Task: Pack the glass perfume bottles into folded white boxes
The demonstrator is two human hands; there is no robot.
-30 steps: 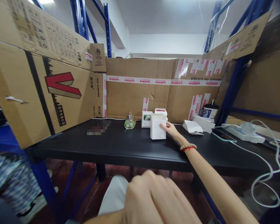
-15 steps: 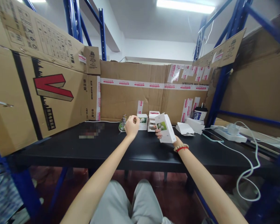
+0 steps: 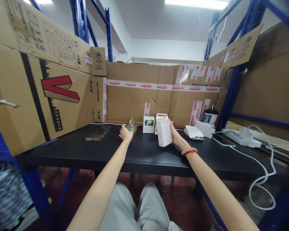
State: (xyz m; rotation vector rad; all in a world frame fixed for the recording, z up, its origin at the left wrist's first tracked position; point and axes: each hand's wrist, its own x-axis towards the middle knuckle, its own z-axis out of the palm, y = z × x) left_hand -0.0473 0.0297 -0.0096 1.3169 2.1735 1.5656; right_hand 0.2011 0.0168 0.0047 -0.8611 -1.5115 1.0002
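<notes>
My left hand is at a round glass perfume bottle with green in it and a shiny neck. The fingers curl about its left and near side, partly hiding it. In my right hand is a small white carton, tilted above the black table; my fingers behind it are hidden. Its printed picture is turned out of sight. Behind, a white box with a green flower picture stands upright. Partly covered by the carton, more white boxes stand at the back.
Torn white packaging and a lidded cup are at the back right. A phone, a power strip and a looping white cable lie at the right. Cardboard walls enclose the table's back and sides.
My left hand has moved left and down from beside the flower box to the perfume bottle, closing on it. My right hand has turned the carton, so its picture no longer shows.
</notes>
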